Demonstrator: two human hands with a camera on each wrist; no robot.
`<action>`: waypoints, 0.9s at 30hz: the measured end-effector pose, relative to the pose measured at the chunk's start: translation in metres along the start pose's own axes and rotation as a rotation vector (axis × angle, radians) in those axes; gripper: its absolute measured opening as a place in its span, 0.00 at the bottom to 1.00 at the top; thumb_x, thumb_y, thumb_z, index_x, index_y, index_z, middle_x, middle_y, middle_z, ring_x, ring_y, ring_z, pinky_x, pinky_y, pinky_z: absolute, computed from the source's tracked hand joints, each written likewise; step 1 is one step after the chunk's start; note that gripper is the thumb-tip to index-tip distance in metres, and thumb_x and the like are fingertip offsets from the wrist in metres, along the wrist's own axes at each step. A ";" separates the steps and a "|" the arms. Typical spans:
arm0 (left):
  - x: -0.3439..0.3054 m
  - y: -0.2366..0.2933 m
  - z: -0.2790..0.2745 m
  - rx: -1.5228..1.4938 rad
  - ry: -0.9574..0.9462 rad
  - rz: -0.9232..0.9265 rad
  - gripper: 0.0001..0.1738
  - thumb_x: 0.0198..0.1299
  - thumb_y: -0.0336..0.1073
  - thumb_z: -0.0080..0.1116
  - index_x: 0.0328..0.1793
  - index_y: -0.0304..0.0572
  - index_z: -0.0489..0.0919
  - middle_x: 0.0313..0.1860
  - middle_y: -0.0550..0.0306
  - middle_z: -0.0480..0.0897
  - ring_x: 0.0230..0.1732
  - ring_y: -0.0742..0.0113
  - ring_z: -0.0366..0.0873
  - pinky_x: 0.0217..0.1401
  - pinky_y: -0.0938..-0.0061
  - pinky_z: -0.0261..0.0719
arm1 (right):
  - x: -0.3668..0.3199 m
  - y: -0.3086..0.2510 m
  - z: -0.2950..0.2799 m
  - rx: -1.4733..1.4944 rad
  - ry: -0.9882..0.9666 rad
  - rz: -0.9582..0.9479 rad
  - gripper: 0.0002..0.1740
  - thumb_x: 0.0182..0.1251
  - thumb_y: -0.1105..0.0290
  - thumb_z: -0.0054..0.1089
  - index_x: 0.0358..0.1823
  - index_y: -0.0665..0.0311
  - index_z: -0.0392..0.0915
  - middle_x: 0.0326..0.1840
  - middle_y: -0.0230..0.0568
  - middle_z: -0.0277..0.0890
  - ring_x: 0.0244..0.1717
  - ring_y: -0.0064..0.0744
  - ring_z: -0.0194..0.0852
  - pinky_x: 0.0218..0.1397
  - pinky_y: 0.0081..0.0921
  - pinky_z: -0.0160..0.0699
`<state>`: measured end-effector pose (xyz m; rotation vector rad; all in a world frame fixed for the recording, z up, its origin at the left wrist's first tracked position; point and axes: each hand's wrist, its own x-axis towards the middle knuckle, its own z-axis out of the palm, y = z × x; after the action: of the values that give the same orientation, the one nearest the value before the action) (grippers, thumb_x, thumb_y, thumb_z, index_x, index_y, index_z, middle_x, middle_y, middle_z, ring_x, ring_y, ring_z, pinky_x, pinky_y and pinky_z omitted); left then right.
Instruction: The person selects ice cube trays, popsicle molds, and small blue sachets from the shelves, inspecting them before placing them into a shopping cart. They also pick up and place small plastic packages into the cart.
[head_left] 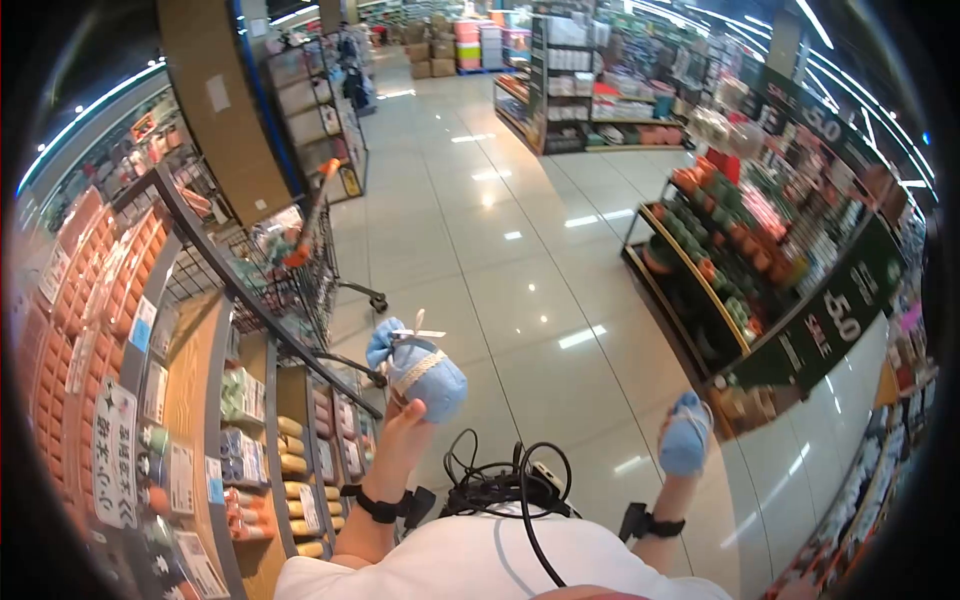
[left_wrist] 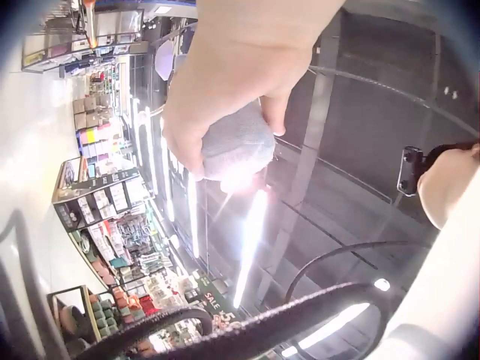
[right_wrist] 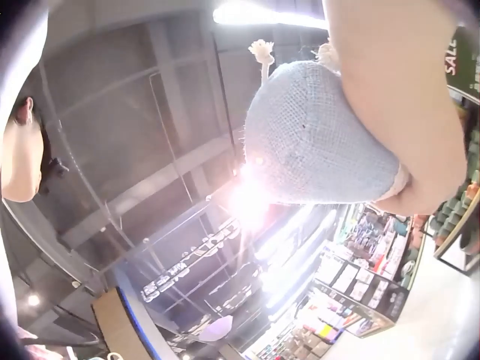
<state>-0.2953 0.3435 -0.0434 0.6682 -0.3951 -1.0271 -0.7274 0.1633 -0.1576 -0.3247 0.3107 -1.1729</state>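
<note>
In the head view my left hand (head_left: 408, 422) holds a stuffed blue cloth pouch (head_left: 438, 388) from below. Its top is gathered, with a pale ribbon tie and a cream braided band round the body. From the left wrist view, the thumb and fingers of the left hand (left_wrist: 232, 86) curl round the sides of this pouch (left_wrist: 238, 144). A second blue cloth pouch (head_left: 684, 440) is in my right hand, held off to the right. The right wrist view shows the right hand (right_wrist: 401, 112) gripping that woven pouch (right_wrist: 315, 142), whose cream cords end in frayed knots.
Shelves (head_left: 262, 480) of small packaged goods stand close on my left, beside a shopping cart (head_left: 300, 250) with an orange handle. A stepped display stand (head_left: 700, 270) of pots and greenery stands right across the tiled floor (head_left: 480, 250). Black cables (head_left: 510, 480) loop at my chest.
</note>
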 end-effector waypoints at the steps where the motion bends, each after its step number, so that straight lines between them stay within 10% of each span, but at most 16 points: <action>1: 0.020 0.003 -0.002 0.027 0.015 0.017 0.31 0.52 0.33 0.66 0.62 0.47 0.67 0.55 0.60 0.74 0.56 0.64 0.72 0.63 0.63 0.67 | 0.033 0.001 -0.007 -0.003 -0.021 -0.045 0.26 0.69 0.50 0.41 0.59 0.61 0.68 0.55 0.45 0.73 0.49 0.43 0.75 0.47 0.36 0.79; 8: 0.165 0.023 -0.037 0.171 0.297 0.250 0.33 0.50 0.30 0.66 0.63 0.44 0.64 0.50 0.61 0.74 0.51 0.69 0.73 0.57 0.72 0.72 | 0.268 -0.003 -0.034 -0.039 -0.090 -0.190 0.21 0.71 0.63 0.39 0.60 0.65 0.67 0.58 0.47 0.70 0.58 0.40 0.69 0.60 0.31 0.71; 12: 0.241 0.027 -0.047 0.309 0.417 0.284 0.35 0.50 0.31 0.65 0.65 0.45 0.63 0.52 0.61 0.73 0.53 0.70 0.72 0.56 0.73 0.71 | 0.398 0.059 0.109 -0.081 -0.495 0.046 0.22 0.70 0.60 0.40 0.58 0.66 0.68 0.49 0.49 0.75 0.47 0.42 0.77 0.51 0.37 0.78; 16: 0.288 0.039 -0.055 0.188 0.551 0.347 0.36 0.51 0.34 0.65 0.66 0.48 0.62 0.54 0.62 0.71 0.54 0.70 0.70 0.56 0.72 0.71 | 0.499 0.149 0.205 -0.301 -0.039 0.156 0.21 0.65 0.61 0.38 0.49 0.69 0.73 0.42 0.50 0.78 0.42 0.46 0.79 0.48 0.41 0.80; 20: 0.306 0.060 -0.082 0.173 0.659 0.405 0.37 0.55 0.45 0.61 0.69 0.50 0.60 0.57 0.61 0.70 0.56 0.67 0.69 0.57 0.67 0.70 | 0.571 0.232 0.255 -0.242 -0.058 0.452 0.18 0.62 0.67 0.49 0.49 0.69 0.73 0.43 0.47 0.78 0.43 0.43 0.78 0.49 0.40 0.79; 27: 0.354 0.109 -0.154 0.197 0.930 0.603 0.42 0.54 0.47 0.62 0.73 0.48 0.56 0.65 0.57 0.65 0.64 0.62 0.63 0.64 0.63 0.61 | 0.649 0.350 0.283 -0.581 -0.191 0.329 0.25 0.55 0.74 0.56 0.56 0.70 0.66 0.44 0.43 0.74 0.45 0.38 0.75 0.53 0.35 0.74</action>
<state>0.0346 0.1188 -0.0843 1.0406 0.1326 -0.0458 -0.0877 -0.2942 -0.0863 -0.8544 0.5146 -0.7021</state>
